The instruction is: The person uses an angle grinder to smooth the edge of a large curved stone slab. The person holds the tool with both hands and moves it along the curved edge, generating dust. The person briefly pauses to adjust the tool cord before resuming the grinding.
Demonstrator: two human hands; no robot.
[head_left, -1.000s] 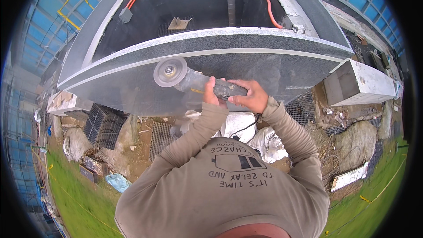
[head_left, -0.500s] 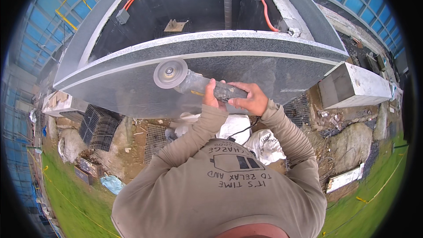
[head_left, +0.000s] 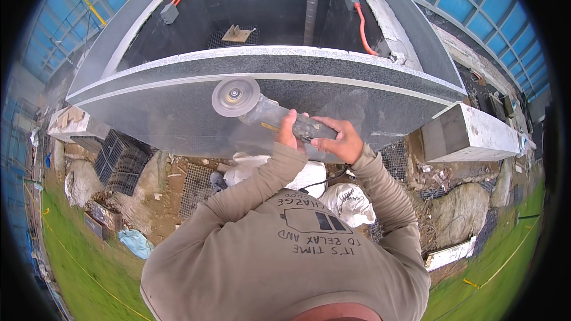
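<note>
An angle grinder (head_left: 306, 128) with a grey, dusty body lies across both my hands, its round cutting disc (head_left: 236, 96) pointing left. The disc is against or just in front of the dark stone slab (head_left: 357, 107), by the pale line below its top edge; I cannot tell whether it touches. My left hand (head_left: 289, 134) wraps the middle of the grinder body. Around the rear end of the body closes my right hand (head_left: 344, 141). Pale dust hazes the slab left of and below the disc. A dark cord (head_left: 333, 177) hangs below my right hand.
Beyond the slab is a deep dark pit with a vertical pipe (head_left: 310, 12) and orange conduits (head_left: 363, 30). White sacks (head_left: 348, 203) lie by my body. Concrete blocks (head_left: 476, 134) flank the slab on both sides. Wire mesh (head_left: 122, 160) and rubble cover the ground.
The view has tilted and shifted a little. The disc has slid slightly right along the slab's pale line. Both hands keep their hold on the grinder.
</note>
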